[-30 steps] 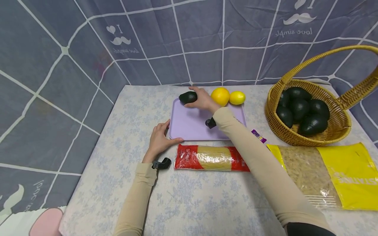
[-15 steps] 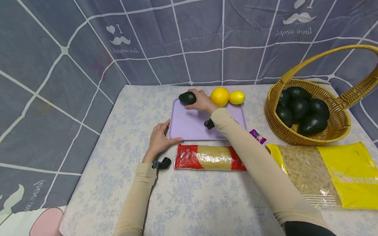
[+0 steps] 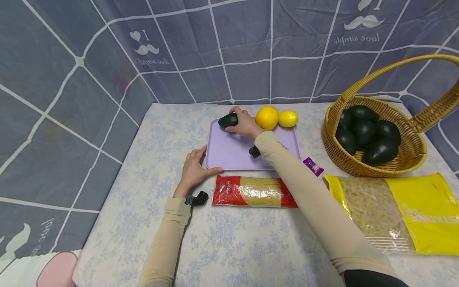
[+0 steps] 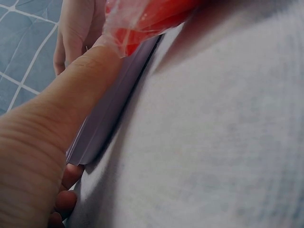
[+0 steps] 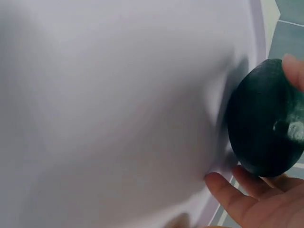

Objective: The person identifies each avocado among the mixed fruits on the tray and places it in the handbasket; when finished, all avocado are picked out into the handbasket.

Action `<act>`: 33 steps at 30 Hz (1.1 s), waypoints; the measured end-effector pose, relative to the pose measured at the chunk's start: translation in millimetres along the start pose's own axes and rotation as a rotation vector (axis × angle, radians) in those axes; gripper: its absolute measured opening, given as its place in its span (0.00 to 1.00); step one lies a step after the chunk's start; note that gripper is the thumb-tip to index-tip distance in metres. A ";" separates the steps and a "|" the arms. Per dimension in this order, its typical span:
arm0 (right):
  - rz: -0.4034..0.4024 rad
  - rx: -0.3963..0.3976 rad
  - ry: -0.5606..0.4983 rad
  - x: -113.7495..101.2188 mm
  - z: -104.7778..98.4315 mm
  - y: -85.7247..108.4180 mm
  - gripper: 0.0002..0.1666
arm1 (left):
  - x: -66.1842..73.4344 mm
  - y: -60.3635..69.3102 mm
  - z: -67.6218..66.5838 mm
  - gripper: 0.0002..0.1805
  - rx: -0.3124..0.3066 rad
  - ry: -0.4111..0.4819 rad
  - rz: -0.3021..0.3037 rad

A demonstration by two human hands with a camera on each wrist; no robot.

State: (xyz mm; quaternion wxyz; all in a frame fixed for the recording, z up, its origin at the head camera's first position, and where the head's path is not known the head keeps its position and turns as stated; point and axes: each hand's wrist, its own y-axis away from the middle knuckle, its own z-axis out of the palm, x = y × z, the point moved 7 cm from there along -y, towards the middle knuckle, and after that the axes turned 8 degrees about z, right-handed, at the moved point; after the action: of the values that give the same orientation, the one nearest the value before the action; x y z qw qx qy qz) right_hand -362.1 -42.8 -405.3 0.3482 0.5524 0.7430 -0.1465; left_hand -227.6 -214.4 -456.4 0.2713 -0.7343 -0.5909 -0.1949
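Observation:
In the head view my right hand (image 3: 244, 122) holds a dark green avocado (image 3: 227, 120) at the far left corner of the lilac tray (image 3: 233, 153). Seen from the right wrist, the thumb lies on one side of the avocado (image 5: 266, 118) and fingers (image 5: 232, 194) on the other, close to the tray rim (image 5: 258, 33). My left hand (image 3: 194, 169) rests at the tray's near left corner, thumb along the front edge and fingers along the left side. An orange (image 3: 267, 117) and a lemon (image 3: 288, 118) sit at the tray's far right.
A red packet of noodles (image 3: 259, 192) lies just in front of the tray. To the right stand a wicker basket (image 3: 331, 147) with several avocados (image 3: 381, 151), a small purple packet (image 3: 313, 166) and a large yellow bag (image 3: 423, 215). A grey curtain backs the table (image 3: 229, 247).
The right hand stays by the far left corner with the avocado, which has tilted slightly. The right forearm has shifted a little left, showing more of the purple packet. The left hand has stayed put.

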 end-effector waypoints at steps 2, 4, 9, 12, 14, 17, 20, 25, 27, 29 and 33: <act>-0.010 -0.002 0.009 -0.3 0.5 0.1 0.34 | 0.0 0.0 -0.1 0.58 0.001 0.000 0.001; -0.019 -0.001 0.015 -0.4 0.8 0.3 0.34 | 0.1 0.1 -0.2 0.58 0.001 -0.001 0.002; -0.027 0.001 0.018 0.5 1.7 0.9 0.35 | -0.1 0.0 -0.2 0.58 -0.001 -0.004 0.000; -0.021 0.001 0.016 0.6 2.0 2.2 0.35 | -0.2 -0.2 -0.1 0.58 -0.001 -0.003 -0.002; -0.019 0.002 0.016 0.4 1.8 3.1 0.35 | -0.7 -0.5 0.0 0.58 0.001 -0.003 0.000; -0.019 0.004 0.013 1.6 1.4 3.8 0.35 | -1.4 -0.8 0.3 0.58 0.003 -0.003 0.003; -0.021 0.002 0.006 3.7 1.4 3.2 0.35 | -1.9 -1.1 0.5 0.58 0.005 -0.005 0.008; -0.023 -0.003 0.005 6.2 2.0 2.5 0.35 | -1.8 -0.9 0.6 0.58 0.004 -0.009 0.008; -0.020 -0.007 0.010 7.3 2.3 2.4 0.35 | -1.9 -0.7 0.8 0.58 0.000 -0.012 0.006; -0.017 -0.012 0.011 7.9 2.2 2.7 0.35 | -1.9 -0.6 0.9 0.58 -0.002 -0.013 0.004; -0.012 -0.015 0.020 7.9 0.7 4.4 0.35 | -1.3 -0.6 0.7 0.58 -0.002 -0.013 0.005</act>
State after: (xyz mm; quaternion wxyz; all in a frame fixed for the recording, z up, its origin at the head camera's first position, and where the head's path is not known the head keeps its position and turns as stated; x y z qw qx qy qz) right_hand -358.9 -36.0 -410.4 0.3442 0.5468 0.7507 -0.1376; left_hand -228.5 -214.8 -457.6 0.2674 -0.7373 -0.5906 -0.1899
